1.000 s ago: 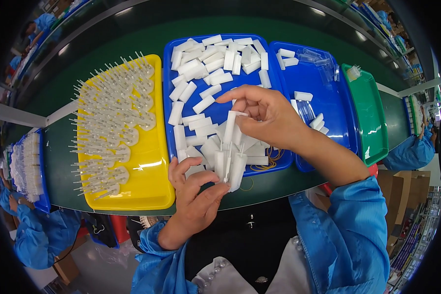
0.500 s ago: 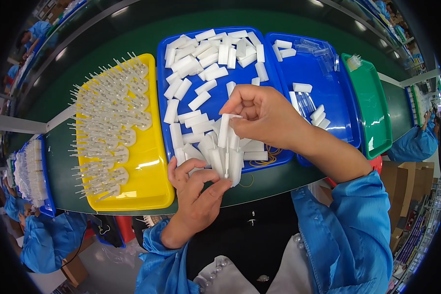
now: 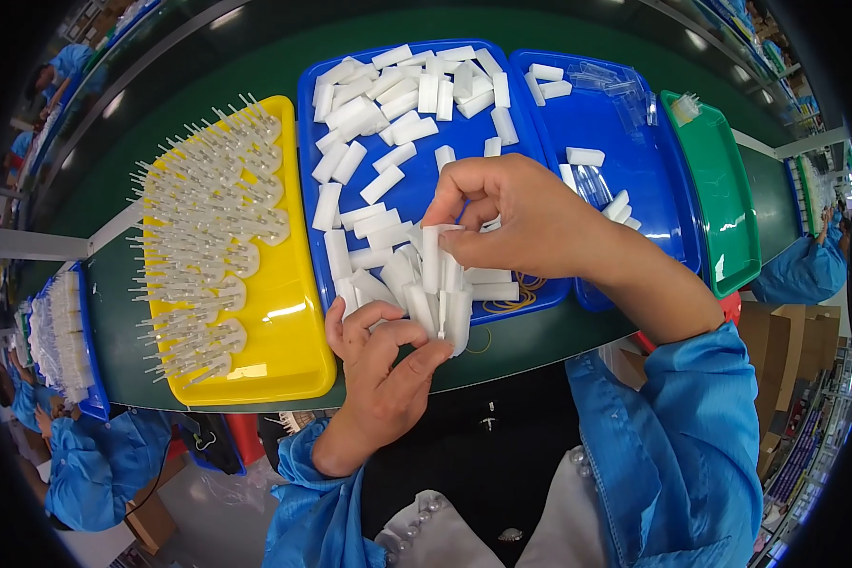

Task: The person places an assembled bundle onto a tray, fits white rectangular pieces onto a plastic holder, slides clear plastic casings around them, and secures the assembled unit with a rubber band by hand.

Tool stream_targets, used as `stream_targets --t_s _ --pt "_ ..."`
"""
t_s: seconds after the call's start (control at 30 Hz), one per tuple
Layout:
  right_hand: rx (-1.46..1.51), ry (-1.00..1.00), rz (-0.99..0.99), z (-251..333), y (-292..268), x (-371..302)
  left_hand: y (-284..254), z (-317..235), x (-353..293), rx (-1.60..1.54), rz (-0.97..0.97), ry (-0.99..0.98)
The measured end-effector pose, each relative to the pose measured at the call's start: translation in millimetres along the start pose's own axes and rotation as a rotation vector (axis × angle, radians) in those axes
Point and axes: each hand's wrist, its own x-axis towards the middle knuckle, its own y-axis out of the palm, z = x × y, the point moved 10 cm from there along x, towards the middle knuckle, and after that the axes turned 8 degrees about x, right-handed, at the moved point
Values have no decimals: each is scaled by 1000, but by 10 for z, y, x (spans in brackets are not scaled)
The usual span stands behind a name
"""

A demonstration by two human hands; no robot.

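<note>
I pinch a white block (image 3: pixel 432 260) near its top between the thumb and forefinger of my right hand (image 3: pixel 506 216). It stands nearly upright, just above the bundle of white pieces (image 3: pixel 457 322) that I hold in my left hand (image 3: pixel 379 364); whether its lower end is pushed onto anything there, I cannot tell. My left thumb and fingertips close on the bundle's lower part, with a thin pale prong (image 3: pixel 442 317) showing between its pieces. My other right fingers curl in toward the palm.

Both hands work over the near edge of a large blue tray (image 3: pixel 469 137). Loose white blocks (image 3: pixel 381 184) lie in it, heaped at the far end and scattered nearer me, with tan rubber bands (image 3: pixel 521 295) in the near right corner. Left of it, a yellow tray (image 3: pixel 289 350) carries rows of clear pieces (image 3: pixel 213 222) with prongs sticking out. To the right, a smaller blue tray (image 3: pixel 648 213) holds a few white blocks and clear parts (image 3: pixel 592 185); beyond that sits a green tray (image 3: pixel 729 222). All four trays rest on a dark green table (image 3: pixel 540 333).
</note>
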Motion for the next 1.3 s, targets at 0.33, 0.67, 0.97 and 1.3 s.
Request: stream_targets --t_s 0.33,0.67,0.97,1.3 --pt "-62 50 43 -53 61 46 30 3 2 0 22 1" --pt "2 80 17 -133 59 49 61 22 17 -35 36 5" --pt "63 97 46 -126 77 62 62 21 31 -66 46 20" --pt "-88 68 -46 -104 33 -117 65 23 35 -74 33 -13"
